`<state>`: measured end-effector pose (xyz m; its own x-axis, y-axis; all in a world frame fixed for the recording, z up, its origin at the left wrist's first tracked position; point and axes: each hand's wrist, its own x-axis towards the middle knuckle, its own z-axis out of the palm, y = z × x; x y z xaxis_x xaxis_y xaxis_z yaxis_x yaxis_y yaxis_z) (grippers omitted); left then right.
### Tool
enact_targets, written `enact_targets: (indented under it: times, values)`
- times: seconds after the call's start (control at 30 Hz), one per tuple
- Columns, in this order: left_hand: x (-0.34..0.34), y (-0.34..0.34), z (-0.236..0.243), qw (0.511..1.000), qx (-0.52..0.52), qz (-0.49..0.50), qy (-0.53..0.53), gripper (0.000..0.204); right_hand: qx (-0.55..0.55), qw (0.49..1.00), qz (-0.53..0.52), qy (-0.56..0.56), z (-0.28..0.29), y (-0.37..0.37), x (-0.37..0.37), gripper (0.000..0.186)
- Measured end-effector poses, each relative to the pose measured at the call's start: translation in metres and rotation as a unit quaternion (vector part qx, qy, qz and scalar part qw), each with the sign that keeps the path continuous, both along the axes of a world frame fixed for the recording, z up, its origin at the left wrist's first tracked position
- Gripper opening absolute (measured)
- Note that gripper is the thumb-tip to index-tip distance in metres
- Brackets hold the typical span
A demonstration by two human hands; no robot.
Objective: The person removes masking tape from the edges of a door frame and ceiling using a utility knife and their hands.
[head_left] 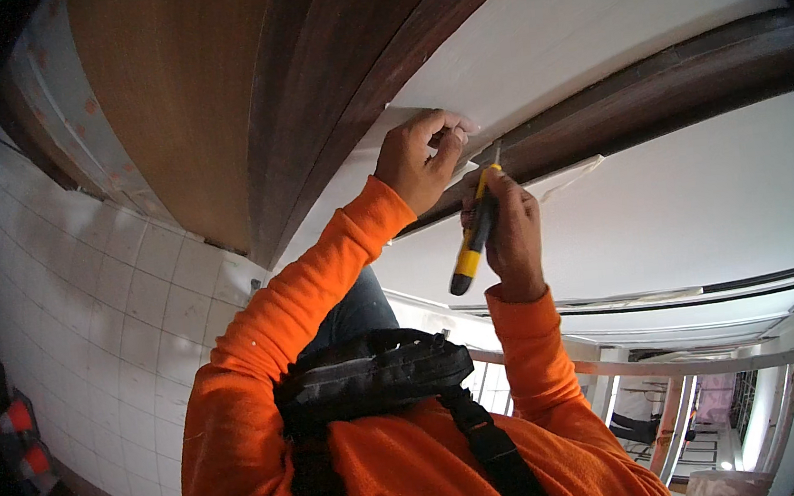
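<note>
My right hand [514, 237] is wrapped round a yellow and black utility knife [467, 258]. Its thin tip points up at the dark brown wooden trim [630, 92]. Just left of it, my left hand [422, 155] rests against the white panel [531, 53] beside the trim, thumb and forefinger drawn together. Whether anything small is pinched there I cannot make out. A pale, thin strip [573, 174] hangs loose along the trim's lower edge, to the right of the knife.
Wide brown wooden boards [239, 91] rise on the left, above a white tiled floor [125, 303]. At lower right is a railing [704, 364]. Orange and white cones [23, 437] stand at far left. A black bag [371, 380] is strapped across my chest.
</note>
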<state>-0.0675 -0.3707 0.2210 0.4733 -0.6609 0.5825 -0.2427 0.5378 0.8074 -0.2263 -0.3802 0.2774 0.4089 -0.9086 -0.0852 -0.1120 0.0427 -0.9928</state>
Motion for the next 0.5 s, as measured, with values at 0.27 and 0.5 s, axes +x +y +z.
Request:
enact_targets:
  times: [0.27, 0.5]
  values:
    - [0.003, 0.0, -0.006, 0.999, 0.005, -0.018, 0.03, 0.016, 0.004, 1.0, 0.015, -0.01, 0.006, 0.006, -0.001, 0.037]
    - [-0.008, 0.0, -0.02, 1.0, 0.012, 0.024, 0.013, 0.016, -0.006, 1.0, 0.02, 0.021, 0.006, 0.002, -0.002, 0.036]
